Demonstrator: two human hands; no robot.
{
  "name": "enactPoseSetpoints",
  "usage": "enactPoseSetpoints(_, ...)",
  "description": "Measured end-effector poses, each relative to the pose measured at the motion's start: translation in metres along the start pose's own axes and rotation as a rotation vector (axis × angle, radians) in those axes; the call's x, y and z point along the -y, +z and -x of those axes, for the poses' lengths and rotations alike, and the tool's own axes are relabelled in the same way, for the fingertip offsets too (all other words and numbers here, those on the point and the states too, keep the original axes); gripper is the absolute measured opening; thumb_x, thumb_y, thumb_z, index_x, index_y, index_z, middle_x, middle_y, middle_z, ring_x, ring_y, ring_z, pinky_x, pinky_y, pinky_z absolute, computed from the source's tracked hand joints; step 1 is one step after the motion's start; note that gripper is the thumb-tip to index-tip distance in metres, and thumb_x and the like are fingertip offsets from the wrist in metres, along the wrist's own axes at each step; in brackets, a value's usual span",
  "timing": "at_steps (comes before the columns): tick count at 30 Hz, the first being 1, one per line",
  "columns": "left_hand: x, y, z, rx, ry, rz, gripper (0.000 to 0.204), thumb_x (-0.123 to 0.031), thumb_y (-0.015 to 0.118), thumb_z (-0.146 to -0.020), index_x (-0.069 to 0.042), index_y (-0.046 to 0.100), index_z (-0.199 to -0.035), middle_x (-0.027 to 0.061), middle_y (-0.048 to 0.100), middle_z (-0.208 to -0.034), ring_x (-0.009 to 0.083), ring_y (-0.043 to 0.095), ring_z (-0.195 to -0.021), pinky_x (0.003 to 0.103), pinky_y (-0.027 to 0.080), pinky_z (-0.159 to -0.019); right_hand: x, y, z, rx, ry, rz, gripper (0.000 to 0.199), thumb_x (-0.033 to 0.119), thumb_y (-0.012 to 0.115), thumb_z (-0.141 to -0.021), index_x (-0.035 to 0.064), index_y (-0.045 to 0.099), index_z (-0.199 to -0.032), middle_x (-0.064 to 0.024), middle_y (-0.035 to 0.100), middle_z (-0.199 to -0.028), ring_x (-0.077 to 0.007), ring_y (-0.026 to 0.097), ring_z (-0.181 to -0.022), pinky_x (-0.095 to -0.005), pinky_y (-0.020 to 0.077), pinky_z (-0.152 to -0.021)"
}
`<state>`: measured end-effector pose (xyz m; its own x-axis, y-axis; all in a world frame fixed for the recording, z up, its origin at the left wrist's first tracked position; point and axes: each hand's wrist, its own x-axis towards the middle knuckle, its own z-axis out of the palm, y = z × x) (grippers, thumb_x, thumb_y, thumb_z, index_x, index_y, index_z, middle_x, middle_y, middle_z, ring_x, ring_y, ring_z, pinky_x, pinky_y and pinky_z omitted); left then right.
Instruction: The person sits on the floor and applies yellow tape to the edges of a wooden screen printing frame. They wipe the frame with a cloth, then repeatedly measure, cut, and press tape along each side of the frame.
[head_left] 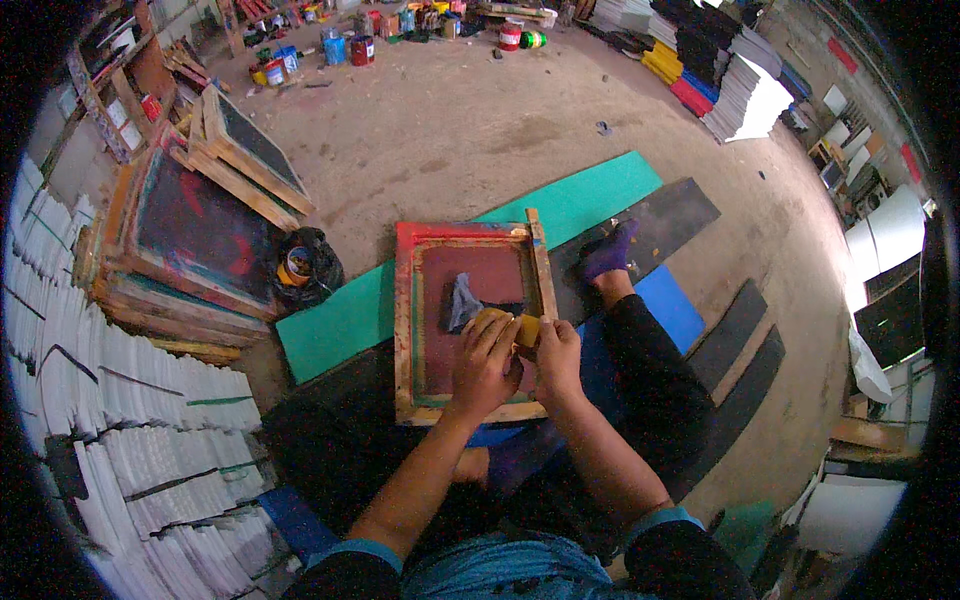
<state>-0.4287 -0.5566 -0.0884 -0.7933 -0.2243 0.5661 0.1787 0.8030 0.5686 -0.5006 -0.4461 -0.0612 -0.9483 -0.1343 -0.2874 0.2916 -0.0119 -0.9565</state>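
Yellow piece (528, 332) partly hidden by fingers (487, 338); blue shirt (500, 570) cut off at lower edge.

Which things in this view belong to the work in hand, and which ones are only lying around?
Part of the work, it seems:
yellow-brown item, between left hand and right hand
wooden-edged frame under the hands
grey cloth on the frame

Probably just lying about:
stacked frames
black bag
coloured cans
white sheet stack

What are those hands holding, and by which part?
A yellowish-brown thing, perhaps a tape roll: the left hand grips its left part, the right hand its right edge. Its exact shape is hidden by the fingers.
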Motion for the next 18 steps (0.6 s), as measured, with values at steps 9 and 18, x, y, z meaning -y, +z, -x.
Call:
enactPoseSetpoints(9, -0.005, 0.007, 0.002, -0.057, 0.002, -0.003, 0.047, -0.014, 0.067, -0.083, -0.003, 0.062, -0.129, 0.0148, 0.062, -0.129, 0.0331, 0.057, -0.122, 0.051, 0.038, -0.110, -0.032, 0.002, -0.010, -0.136, -0.064, 0.061, 0.031, 0.024, 0.056, -0.101, -0.0051, 0.060, -0.109, -0.0156, 0.068, -0.097, -0.0237, 0.065, -0.086, -0.0370, 0.0536, -0.078)
enactPoseSetpoints(18, 0.002, 0.018, -0.001, -0.158, 0.088, -0.011, 0.035, -0.012, 0.070, -0.083, -0.002, 0.068, -0.116, 0.0135, 0.068, -0.113, 0.0312, 0.064, -0.109, 0.049, 0.047, -0.102, -0.028, 0.010, 0.000, -0.191, -0.033, -0.031, 0.027, 0.024, 0.053, -0.103, -0.0027, 0.060, -0.102, -0.0083, 0.062, -0.090, -0.0149, 0.058, -0.079, -0.0301, 0.0482, -0.071)
